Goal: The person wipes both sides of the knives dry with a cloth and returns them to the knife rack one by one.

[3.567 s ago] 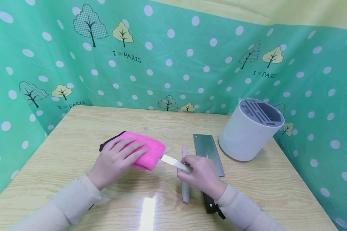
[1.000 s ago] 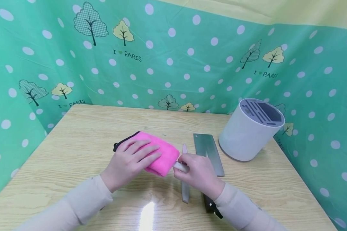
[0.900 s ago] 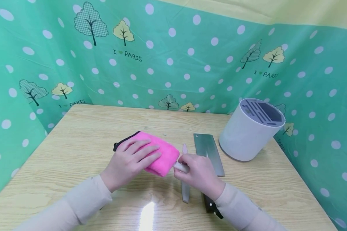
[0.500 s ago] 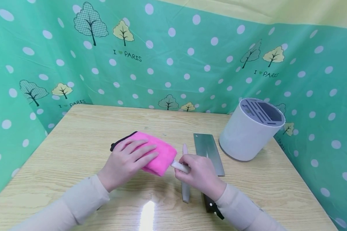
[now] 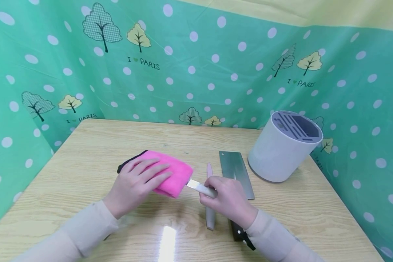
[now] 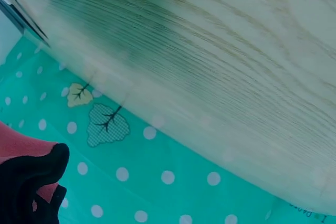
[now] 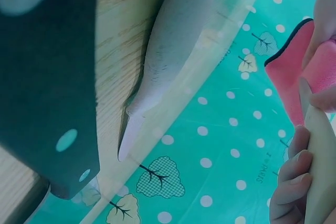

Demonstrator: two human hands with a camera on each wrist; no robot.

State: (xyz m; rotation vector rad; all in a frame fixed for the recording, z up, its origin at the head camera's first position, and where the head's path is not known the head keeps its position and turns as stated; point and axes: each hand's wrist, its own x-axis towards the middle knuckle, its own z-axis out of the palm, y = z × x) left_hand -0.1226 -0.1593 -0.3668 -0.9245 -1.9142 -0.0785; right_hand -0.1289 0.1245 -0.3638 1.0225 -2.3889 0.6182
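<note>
In the head view my left hand (image 5: 134,185) holds a folded pink cloth (image 5: 177,176) with a dark edge, fingers laid across its top; the thumb is hidden. The cloth wraps the blade of a knife, and a short bright stretch of blade (image 5: 192,184) shows at its right end. My right hand (image 5: 229,198) grips the knife's pale handle (image 7: 321,166), held above the table. Beneath that hand lies a second knife (image 5: 210,216) with a pale handle. A cleaver (image 5: 235,169) with a black handle lies beside it, partly covered by my right wrist.
A white cylindrical knife block (image 5: 275,156) with a slotted grey top stands on the right of the wooden table (image 5: 118,136). A green dotted curtain (image 5: 190,83) hangs behind and along both sides.
The cloth and my left hand first slid right up to the handle. Since half a second ago they have moved back left, baring part of the blade. My right hand has hardly moved.
</note>
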